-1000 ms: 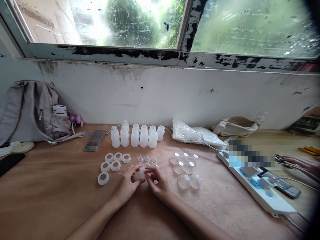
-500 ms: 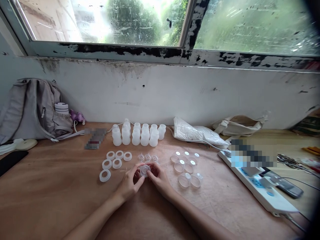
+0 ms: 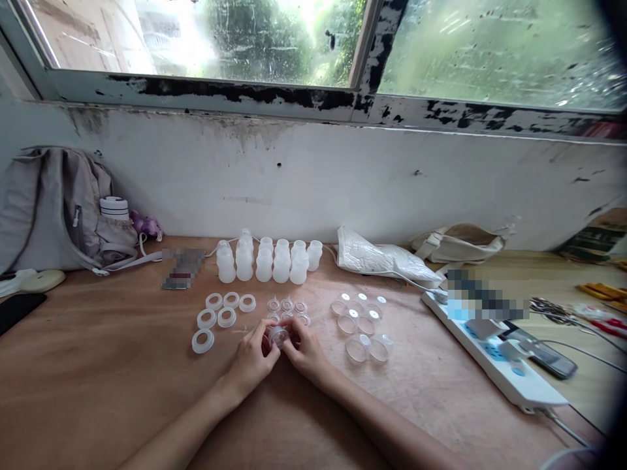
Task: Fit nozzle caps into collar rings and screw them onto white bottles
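Head view: a translucent round piece sits between the hands, pinched by the thumb and fingertips of the left hand on one side and those of the right hand on the other. Just beyond the fingertips stand small clear teat-shaped pieces, the nearer ones partly hidden by the fingers. Left of the fingers lie six white rings; right of them, clear domed covers with pale round spots. Farther beyond the fingers, frosted bottles stand close together near the wall. Markings on the dark green bag, far off to the right, are too blurred to read; the flat packet beyond the fingers to the left is pixelated, as is a patch over the far part of the white power strip. That strip's long edge slants well to the right of the fingers, past the covers. Gaps of brown tabletop part the left fingers from the rings and the right fingers from the covers, and wood stretches on both sides of the forearms.
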{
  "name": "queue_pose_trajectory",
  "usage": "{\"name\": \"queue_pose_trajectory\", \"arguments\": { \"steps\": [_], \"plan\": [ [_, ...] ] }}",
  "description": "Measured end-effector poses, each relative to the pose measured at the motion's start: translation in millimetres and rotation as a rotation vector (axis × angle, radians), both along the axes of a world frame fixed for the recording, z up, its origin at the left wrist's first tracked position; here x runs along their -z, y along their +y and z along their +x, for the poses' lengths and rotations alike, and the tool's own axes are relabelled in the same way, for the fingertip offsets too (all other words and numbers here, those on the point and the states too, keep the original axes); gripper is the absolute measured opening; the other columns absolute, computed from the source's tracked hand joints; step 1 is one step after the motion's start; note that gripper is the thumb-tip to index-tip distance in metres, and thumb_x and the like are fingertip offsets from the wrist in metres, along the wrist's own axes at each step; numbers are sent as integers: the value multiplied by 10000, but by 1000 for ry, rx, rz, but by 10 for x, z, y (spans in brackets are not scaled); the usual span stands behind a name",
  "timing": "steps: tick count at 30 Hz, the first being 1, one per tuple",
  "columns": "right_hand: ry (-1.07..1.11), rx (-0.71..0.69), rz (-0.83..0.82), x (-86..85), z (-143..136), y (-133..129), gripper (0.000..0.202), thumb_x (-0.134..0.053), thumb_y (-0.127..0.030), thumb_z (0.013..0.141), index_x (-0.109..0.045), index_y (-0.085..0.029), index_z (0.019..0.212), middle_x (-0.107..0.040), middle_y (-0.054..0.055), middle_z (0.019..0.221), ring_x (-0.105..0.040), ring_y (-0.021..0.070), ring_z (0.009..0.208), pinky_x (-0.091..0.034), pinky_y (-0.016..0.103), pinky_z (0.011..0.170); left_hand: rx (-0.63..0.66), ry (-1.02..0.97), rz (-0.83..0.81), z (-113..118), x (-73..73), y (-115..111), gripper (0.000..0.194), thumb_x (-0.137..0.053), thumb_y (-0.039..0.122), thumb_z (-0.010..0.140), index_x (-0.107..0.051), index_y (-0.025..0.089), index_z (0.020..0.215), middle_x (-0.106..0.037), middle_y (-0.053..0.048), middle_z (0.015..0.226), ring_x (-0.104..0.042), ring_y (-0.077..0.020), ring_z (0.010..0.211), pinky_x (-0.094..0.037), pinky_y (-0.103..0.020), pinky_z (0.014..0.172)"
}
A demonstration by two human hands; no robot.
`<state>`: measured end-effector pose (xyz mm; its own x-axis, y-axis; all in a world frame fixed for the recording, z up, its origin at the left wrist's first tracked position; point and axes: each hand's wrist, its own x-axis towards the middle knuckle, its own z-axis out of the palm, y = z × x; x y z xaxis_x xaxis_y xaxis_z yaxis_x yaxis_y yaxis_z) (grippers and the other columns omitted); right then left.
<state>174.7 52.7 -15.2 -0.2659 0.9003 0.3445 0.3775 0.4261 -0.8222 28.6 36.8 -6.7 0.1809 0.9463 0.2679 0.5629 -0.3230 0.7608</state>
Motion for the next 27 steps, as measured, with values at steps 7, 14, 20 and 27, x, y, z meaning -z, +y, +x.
{"name": "queue_pose_trajectory", "arguments": {
  "steps": [7, 14, 20, 27],
  "plan": [
    [-40, -38, 63, -49, -6, -27, 193, -460, -125, 742, -504, -190, 918, -564, -5, 700, -506, 110, 587, -408, 215, 555, -10, -53, -35, -9, -12, 3, 246, -486, 156, 731, -480, 226, 967, -629, -2, 798, -601, -142, 671, -468, -266, 673],
    [-57, -29, 72, -44, -7, -24, 226, -457, -114, 724, -510, -194, 928, -559, -12, 687, -492, 108, 564, -399, 215, 538, -15, -77, -37, -15, -20, 3, 234, -496, 171, 733, -497, 222, 961, -643, -3, 789, -607, -152, 670, -465, -271, 667],
    [-81, 16, 91, -29, -5, -32, 270, -439, -81, 689, -529, -193, 918, -522, -23, 644, -473, 110, 561, -390, 214, 534, -3, -71, -19, -12, -46, -22, 223, -490, 165, 738, -497, 212, 956, -643, -15, 806, -610, -158, 698, -467, -270, 681],
    [-54, 20, 102, -37, 5, -39, 256, -441, -101, 724, -533, -191, 945, -562, -7, 678, -480, 108, 556, -397, 216, 531, 23, -93, -12, -1, -54, -22, 233, -467, 162, 758, -473, 204, 986, -621, -15, 795, -592, -139, 646, -464, -263, 658]
  ]
}}
